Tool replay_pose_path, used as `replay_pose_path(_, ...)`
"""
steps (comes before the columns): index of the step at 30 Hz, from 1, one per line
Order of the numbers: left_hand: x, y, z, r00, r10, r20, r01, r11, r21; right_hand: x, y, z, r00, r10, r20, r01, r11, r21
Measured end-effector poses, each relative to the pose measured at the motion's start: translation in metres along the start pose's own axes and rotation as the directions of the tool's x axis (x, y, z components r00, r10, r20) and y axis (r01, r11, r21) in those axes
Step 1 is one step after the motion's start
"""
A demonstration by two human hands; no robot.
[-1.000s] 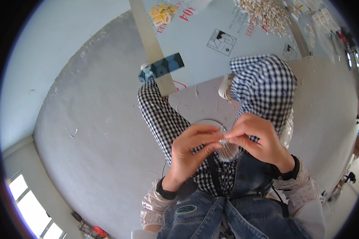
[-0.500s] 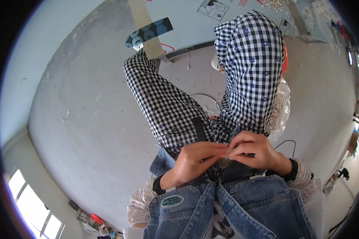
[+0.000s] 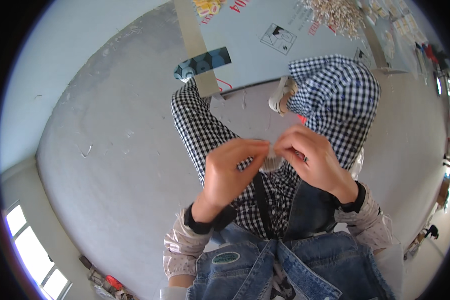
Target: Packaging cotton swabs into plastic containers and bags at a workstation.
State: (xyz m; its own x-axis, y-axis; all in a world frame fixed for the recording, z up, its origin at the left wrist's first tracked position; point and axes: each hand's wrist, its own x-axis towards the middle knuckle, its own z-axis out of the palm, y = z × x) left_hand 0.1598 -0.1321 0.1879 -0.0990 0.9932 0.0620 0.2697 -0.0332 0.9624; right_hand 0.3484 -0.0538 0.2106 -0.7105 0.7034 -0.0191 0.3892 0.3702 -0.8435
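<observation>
Between my thighs, above the lap of checked trousers (image 3: 265,202), hangs a small clear bag (image 3: 271,163) with thin, pale stick-like pieces in it. My left hand (image 3: 231,167) pinches the bag's top at its left side, thumb against fingertips. On the other side, my right hand (image 3: 310,154) holds the same top edge between thumb and bent fingers. The fingertips of both hands are close together, with only a small gap between them. What the pieces in the bag are is too small to make out.
Ahead stands a table (image 3: 255,62) with a film-covered top. On it lie a pile of thin pale pieces (image 3: 335,16), yellow packs (image 3: 208,7) and several small packs (image 3: 405,25). A clear plastic bag (image 3: 357,164) is beside my right leg.
Both hands have moved up and away from my body with the small bag between them. My view has tilted upward, showing more of the tabletop.
</observation>
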Motion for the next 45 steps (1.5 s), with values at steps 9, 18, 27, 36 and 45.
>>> replay_pose_path(9,0.105,-0.101,-0.022,0.961,0.244,-0.132,-0.207,0.948,0.242,0.134,0.073,0.035,0.985,0.073,-0.159,-0.051,0.990,0.134)
replay_pose_path(18,0.131,-0.163,-0.013,0.971,-0.015,-0.239,0.029,0.998,0.053,0.163,0.142,0.069,0.943,-0.053,-0.328,0.049,0.999,-0.020)
replay_pose_path(27,0.143,-0.166,-0.014,0.981,-0.107,-0.163,0.122,0.989,0.087,0.175,0.155,0.055,0.975,-0.006,-0.220,0.011,1.000,0.019)
replay_pose_path(36,0.135,-0.161,-0.010,0.950,-0.184,-0.251,0.183,0.983,-0.029,0.168,0.152,0.044,0.982,0.022,-0.189,0.003,0.991,0.133)
replay_pose_path(45,0.135,-0.158,-0.013,0.968,-0.152,-0.200,0.168,0.983,0.069,0.165,0.154,0.049,0.970,-0.184,-0.159,0.141,0.958,-0.251)
